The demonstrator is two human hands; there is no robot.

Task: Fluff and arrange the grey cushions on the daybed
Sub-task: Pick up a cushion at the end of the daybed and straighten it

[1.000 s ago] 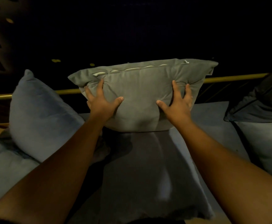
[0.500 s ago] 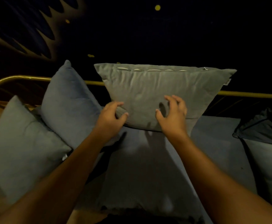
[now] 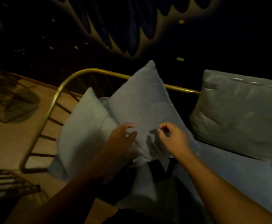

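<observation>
A blue-grey cushion [image 3: 145,102] stands on one corner in the middle, leaning on the brass rail. My left hand [image 3: 121,136] and my right hand [image 3: 172,138] hover just in front of its lower half, fingers curled and apart, holding nothing. A paler cushion [image 3: 83,126] leans behind it to the left. The grey cushion with the zip along its top [image 3: 239,117] stands upright against the rail at the right, free of both hands. All rest on the daybed's grey mattress [image 3: 229,172].
The curved brass rail [image 3: 62,84] bounds the daybed at the back and left. Beyond it lies a wooden floor [image 3: 5,143] with a dark wire object [image 3: 7,101] at the far left. Behind the rail everything is dark.
Both hands have let go of the zipped grey cushion, which now stands alone at the right. The view has swung left, and the hands now sit in front of the blue-grey cushion.
</observation>
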